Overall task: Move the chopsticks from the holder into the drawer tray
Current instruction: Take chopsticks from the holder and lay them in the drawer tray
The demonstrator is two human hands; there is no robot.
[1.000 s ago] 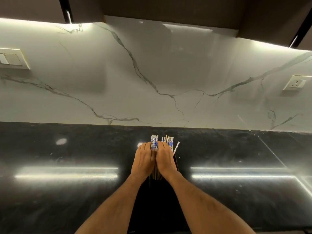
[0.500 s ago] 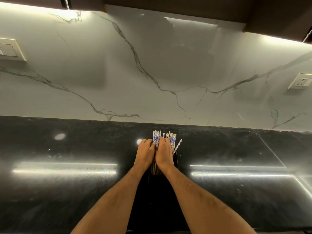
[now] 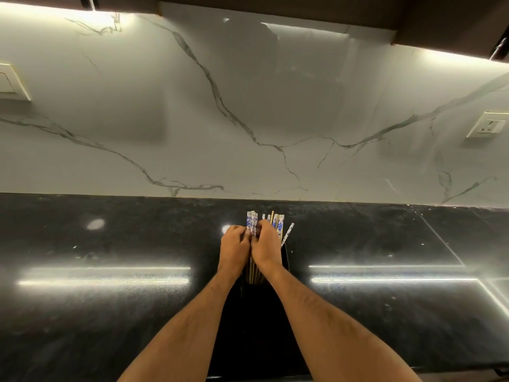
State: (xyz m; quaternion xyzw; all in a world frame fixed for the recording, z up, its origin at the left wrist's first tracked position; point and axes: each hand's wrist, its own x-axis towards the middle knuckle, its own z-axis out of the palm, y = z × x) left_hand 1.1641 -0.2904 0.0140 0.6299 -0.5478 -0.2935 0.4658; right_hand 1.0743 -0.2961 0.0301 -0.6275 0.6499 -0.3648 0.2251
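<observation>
A bundle of wooden chopsticks (image 3: 251,220) with blue-and-white patterned tops stands in a dark holder (image 3: 286,260) on the black countertop, in the middle of the view. My left hand (image 3: 234,250) and my right hand (image 3: 265,248) press together around the bundle, fingers curled on the sticks just below the patterned tops. One chopstick (image 3: 287,234) leans out to the right of my right hand. The holder is mostly hidden by my hands and forearms. No drawer or tray is in view.
The glossy black countertop (image 3: 110,244) runs left to right and meets a white marble backsplash (image 3: 248,106). A switch plate (image 3: 11,82) is on the wall at the left and a socket (image 3: 489,125) at the right. Dark cabinets hang overhead.
Both hands stay closed around the chopstick bundle at the holder, with only a slight shift of the fingers. The view has tilted a little downward.
</observation>
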